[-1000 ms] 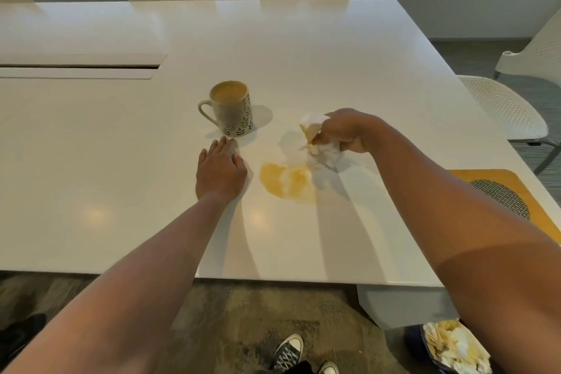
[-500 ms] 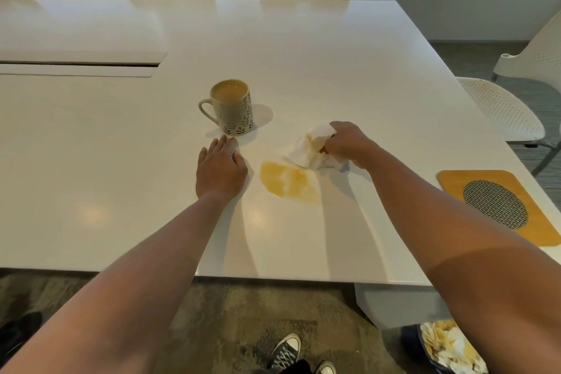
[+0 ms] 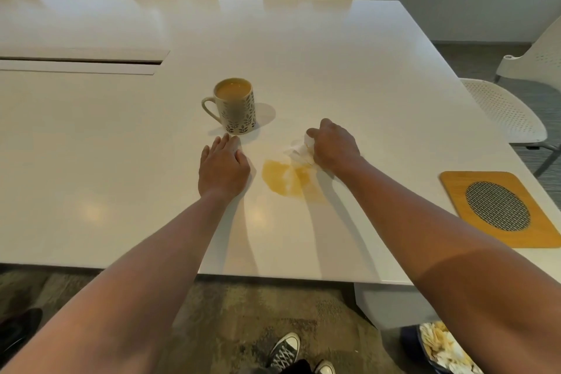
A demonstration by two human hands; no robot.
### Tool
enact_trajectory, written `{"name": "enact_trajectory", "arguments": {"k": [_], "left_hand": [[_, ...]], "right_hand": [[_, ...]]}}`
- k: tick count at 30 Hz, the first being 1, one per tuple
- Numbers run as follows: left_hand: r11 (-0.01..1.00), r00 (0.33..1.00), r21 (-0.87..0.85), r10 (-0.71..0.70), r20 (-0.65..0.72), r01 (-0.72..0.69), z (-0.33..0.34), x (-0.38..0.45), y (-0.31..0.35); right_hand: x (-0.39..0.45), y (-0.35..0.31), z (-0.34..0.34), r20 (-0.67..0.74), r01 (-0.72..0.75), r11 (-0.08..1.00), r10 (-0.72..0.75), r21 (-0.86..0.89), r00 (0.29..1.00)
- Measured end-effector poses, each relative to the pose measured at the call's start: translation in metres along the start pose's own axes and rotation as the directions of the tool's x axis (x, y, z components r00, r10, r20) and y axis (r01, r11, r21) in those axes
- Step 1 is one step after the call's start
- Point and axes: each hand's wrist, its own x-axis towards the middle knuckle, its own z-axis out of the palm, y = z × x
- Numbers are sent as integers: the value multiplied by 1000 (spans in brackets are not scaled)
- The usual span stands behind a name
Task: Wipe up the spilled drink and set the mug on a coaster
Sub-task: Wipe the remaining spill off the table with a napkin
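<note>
So the right hand (image 3: 334,146) is coming down onto the table (image 3: 349,48) now. A second ago it was lifted with the crumpled tissue (image 3: 299,150) dangling off the surface, half a second ago it was lowering beside the puddle, and now it's pressing the wad down right at the far right edge of the spilled drink (image 3: 285,177). The puddle is already looking a bit smeared and lighter on that right side, so I'm guessing the actual wiping is just getting going, with most of the spill still sitting there. Fingers of the right hand are curled tight around the tissue, with a bit of white paper poking out on the left of the knuckles toward the spill. So the spill is lying just in front of and to the left of those fingers, touching the tissue's edge, not under the hand yet. The left hand (image 3: 223,167) isn't doing anything different: it's lying flat, palm down, fingers straight and relaxed, holding nothing, fingertips just short of the mug (image 3: 235,106). The mug is standing upright, still full of milky coffee, handle pointing left, on the bare table. The coaster (image 3: 498,209) is sitting well off to the right near the table edge, so that part isn't started.
</note>
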Motion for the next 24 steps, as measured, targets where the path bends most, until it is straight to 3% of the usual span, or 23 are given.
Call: {"name": "enact_trajectory", "arguments": {"k": [3,9,14,19,24], "left_hand": [[1000,1000,-7,-5,-1,5,-1,-1,1],[1000,1000,-7,-5,-1,5,-1,0,1],[1000,1000,-10,-2,-4,2,-2,-1,2],[1000,1000,-7,-2,0,2,-2,-1,2],[1000,1000,-13,2,-8,-2,-3,-2,2]], "right_hand": [[-2,-9,0,75,24,997,-18,-72,997],[5,-23,-5,233,-73,997,66,20,970],[2,-36,8,154,58,998,-61,23,986],[2,-30,7,172,239,971,-241,32,955],[4,0,-5,145,212,976,-217,47,965]]}}
